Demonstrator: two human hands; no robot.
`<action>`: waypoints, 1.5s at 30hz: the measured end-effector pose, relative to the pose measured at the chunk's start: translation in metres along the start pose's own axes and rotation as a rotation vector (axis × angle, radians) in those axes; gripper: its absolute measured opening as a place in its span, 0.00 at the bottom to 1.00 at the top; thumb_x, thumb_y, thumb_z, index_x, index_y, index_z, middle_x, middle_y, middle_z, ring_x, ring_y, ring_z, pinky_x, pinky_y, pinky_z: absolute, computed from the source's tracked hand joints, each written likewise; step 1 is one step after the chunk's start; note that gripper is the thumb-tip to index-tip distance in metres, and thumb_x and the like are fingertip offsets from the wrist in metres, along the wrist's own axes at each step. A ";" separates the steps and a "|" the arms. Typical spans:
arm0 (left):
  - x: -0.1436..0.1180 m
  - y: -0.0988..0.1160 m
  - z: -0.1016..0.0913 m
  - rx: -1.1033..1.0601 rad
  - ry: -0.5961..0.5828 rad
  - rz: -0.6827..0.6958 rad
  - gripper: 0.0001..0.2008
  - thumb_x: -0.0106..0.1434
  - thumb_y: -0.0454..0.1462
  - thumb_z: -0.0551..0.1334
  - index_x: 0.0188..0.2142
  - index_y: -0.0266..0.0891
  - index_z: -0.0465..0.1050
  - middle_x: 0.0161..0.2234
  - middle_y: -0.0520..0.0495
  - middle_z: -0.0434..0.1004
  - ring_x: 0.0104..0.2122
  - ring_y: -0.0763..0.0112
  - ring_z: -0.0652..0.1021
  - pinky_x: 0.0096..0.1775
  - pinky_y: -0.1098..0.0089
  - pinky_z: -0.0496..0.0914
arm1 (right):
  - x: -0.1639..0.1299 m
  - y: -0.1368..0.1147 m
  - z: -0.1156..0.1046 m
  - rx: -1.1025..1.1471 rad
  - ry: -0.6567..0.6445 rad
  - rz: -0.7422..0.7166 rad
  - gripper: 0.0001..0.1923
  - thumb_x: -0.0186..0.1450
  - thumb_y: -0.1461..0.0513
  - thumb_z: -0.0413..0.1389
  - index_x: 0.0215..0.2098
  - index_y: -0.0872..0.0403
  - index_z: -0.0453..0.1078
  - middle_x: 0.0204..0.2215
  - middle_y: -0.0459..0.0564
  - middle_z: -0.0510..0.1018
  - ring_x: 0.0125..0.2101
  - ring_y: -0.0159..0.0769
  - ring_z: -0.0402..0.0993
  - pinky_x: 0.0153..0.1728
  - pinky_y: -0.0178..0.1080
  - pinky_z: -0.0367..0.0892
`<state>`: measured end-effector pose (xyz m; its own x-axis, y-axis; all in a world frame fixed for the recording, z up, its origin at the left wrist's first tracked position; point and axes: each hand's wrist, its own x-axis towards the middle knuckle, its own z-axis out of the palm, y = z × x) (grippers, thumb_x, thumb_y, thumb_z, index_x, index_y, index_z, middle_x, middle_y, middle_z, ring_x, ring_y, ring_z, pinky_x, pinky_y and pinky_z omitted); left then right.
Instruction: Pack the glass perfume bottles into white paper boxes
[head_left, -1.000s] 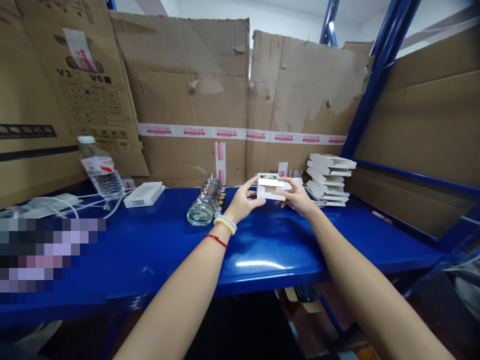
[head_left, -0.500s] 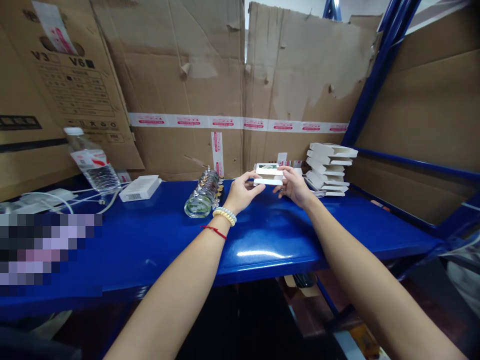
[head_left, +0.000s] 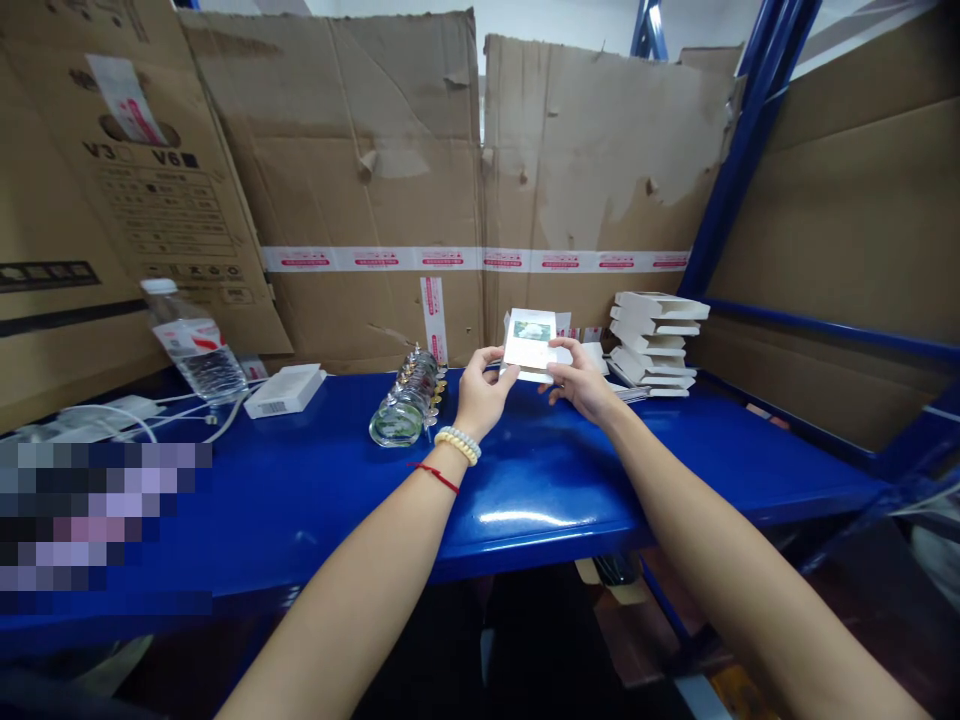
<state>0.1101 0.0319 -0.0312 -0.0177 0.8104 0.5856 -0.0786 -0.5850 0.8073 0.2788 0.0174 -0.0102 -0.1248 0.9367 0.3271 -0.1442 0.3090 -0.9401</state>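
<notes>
The small white box (head_left: 531,342), flat before, now stands tilted upright between both hands.

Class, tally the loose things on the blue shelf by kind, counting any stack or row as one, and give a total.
Small white box held in both hands: 1
Stack of white boxes: 1
Flat white box: 1
Water bottle: 1
Row of glass bottles: 1
Total: 5
</notes>
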 end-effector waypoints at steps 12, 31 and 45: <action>-0.006 0.002 0.003 0.110 0.108 0.058 0.18 0.57 0.44 0.65 0.43 0.37 0.69 0.37 0.43 0.79 0.29 0.72 0.79 0.33 0.72 0.72 | -0.002 -0.003 0.002 0.037 -0.040 0.013 0.30 0.49 0.56 0.63 0.46 0.46 0.54 0.26 0.39 0.74 0.20 0.32 0.74 0.16 0.31 0.65; -0.007 0.005 0.006 0.028 0.235 0.046 0.17 0.54 0.45 0.67 0.35 0.37 0.65 0.45 0.38 0.78 0.32 0.70 0.80 0.34 0.71 0.74 | -0.003 -0.003 0.007 0.005 -0.031 -0.022 0.31 0.50 0.53 0.63 0.47 0.47 0.54 0.27 0.40 0.72 0.20 0.32 0.73 0.17 0.32 0.65; -0.009 0.005 0.000 0.141 0.020 0.217 0.21 0.52 0.37 0.70 0.45 0.36 0.72 0.51 0.38 0.70 0.39 0.67 0.79 0.40 0.69 0.76 | 0.001 0.005 -0.006 -0.064 -0.081 -0.157 0.36 0.43 0.57 0.71 0.45 0.49 0.57 0.27 0.42 0.75 0.25 0.32 0.73 0.19 0.32 0.67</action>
<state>0.1104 0.0217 -0.0329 -0.0386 0.6649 0.7459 0.0686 -0.7430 0.6658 0.2838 0.0212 -0.0152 -0.1848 0.8604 0.4749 -0.1062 0.4630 -0.8800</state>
